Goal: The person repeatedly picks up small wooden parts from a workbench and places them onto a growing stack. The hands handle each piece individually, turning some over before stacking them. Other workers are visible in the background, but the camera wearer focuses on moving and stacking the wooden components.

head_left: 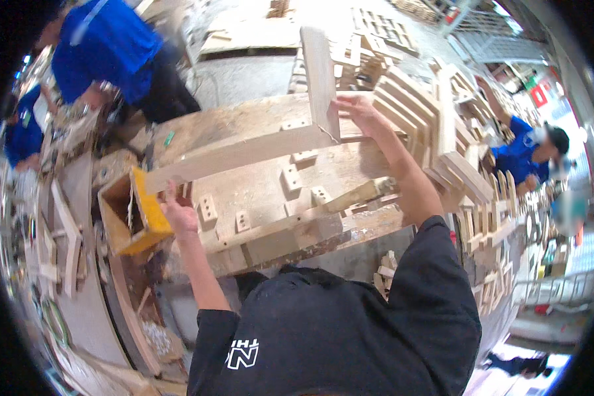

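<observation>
An L-shaped wooden frame (244,153) of two pale boards joined at a corner is held over the workbench (204,125). Its long board runs left to right, while the other points away from me. A thin ragged light line marks the joint. My left hand (180,212) grips the left end of the long board from the near side. Beside the corner, my right hand (362,113) holds the far-pointing board by its right edge. Small wooden blocks with dark holes (290,178) stand on the bench below the frame.
A yellow-sided wooden box (153,214) sits at the bench's left end. Stacked angled wooden frames (409,109) crowd the right side. A person in blue (105,53) bends at the far left; another person (528,152) works at the right. More angled pieces (66,237) lie at the left.
</observation>
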### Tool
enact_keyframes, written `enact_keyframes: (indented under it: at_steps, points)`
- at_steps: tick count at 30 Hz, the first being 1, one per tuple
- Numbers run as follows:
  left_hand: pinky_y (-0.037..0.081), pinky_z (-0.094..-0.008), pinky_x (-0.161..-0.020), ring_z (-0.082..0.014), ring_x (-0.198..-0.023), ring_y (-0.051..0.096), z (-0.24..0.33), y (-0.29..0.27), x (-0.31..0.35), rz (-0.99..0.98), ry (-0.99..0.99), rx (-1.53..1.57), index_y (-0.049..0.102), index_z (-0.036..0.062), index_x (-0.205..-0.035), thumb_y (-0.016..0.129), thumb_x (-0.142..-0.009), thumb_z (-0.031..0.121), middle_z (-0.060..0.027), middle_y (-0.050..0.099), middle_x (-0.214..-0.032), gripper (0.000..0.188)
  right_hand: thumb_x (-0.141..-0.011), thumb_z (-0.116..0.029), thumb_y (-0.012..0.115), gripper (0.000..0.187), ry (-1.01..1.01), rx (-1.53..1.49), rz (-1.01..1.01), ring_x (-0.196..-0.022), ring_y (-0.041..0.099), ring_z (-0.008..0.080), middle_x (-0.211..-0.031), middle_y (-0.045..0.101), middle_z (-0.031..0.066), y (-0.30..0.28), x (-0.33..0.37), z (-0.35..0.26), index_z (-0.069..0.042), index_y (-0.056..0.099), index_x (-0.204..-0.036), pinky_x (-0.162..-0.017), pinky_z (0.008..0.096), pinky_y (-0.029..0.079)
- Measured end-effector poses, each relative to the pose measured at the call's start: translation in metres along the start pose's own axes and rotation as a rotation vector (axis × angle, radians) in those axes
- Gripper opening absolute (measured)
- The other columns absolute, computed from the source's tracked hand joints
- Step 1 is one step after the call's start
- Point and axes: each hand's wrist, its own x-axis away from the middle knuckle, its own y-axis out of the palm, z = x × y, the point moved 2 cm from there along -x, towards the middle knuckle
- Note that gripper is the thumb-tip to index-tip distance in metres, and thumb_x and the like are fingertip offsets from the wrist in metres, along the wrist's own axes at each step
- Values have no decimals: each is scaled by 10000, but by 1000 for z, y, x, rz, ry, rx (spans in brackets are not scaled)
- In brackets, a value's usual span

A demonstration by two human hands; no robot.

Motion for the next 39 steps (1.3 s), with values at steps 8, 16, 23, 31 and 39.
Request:
enact_keyframes:
  at_steps: [8,16,23,31,39]
  points:
    - [478,-430,-862,-259,-787,558,55,218,-19,-369,-44,758,544,47,-769,644,-863,549,-84,553,-734,521,-887,-189,628,313,-1129,362,354,-1186,539,257,-1171,637,135,-89,173,-167,21,626,-1119,-1055,393,387]
    - [440,-455,-997,-310,-1107,559,33,344,84,-643,-288,776,549,3,-1167,612,-917,436,-189,600,-1093,505,-992,-347,532,360,-706,482,1268,-1003,543,188,-1097,606,92,-159,384,-77,-28,591,-1148,-887,341,409]
    - [436,-413,-1003,-228,-1150,520,1,392,144,-832,-360,261,409,28,-1305,614,-947,318,-125,533,-1179,505,-990,-238,562,292,-443,54,1190,-829,585,90,-940,662,20,-175,411,-62,27,640,-1086,-741,270,472]
    - [458,-497,-1007,-344,-1167,494,-54,487,115,-613,-365,138,436,23,-1286,748,-833,359,-214,496,-1194,645,-738,-70,718,279,-779,1280,953,-1039,629,257,-1112,687,122,-187,424,-104,-50,654,-1009,-942,382,451]
    - [578,-474,-895,-331,-1067,568,-215,545,95,-810,-666,-114,531,21,-1181,646,-918,223,-180,513,-1194,351,-772,-67,672,174,-660,1667,1047,-957,642,190,-1123,679,34,-311,375,1,-99,635,-939,-829,348,486]
